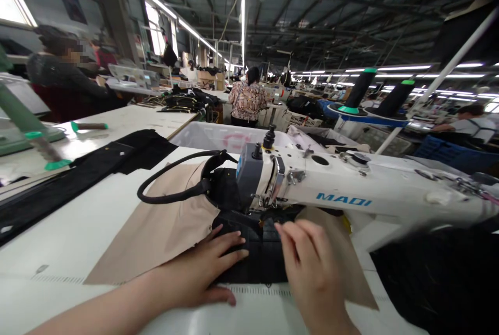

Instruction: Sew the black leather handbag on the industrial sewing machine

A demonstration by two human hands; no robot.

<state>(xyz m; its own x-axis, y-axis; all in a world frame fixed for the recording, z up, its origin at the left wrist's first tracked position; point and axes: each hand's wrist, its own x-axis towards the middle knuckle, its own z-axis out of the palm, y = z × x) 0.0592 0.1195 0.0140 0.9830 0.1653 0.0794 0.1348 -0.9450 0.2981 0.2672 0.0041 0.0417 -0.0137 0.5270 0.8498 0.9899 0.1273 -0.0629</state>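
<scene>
My left hand (202,267) lies flat, fingers spread, on a black quilted piece (261,257) and the beige fabric (156,231) beside it. My right hand (312,267) rests on the same black piece, fingers pointing toward the needle area of a white sewing machine (351,189). A black looped handle (175,179) attached to the black piece arches to the left of the machine head. The needle itself is hidden behind the machine head.
Black fabric strips (89,168) lie across the white table (58,252) at left. Green thread spools (47,153) stand far left. A white bin (218,137) sits behind the machine. Other people work at tables beyond. Dark cloth (440,272) lies at right.
</scene>
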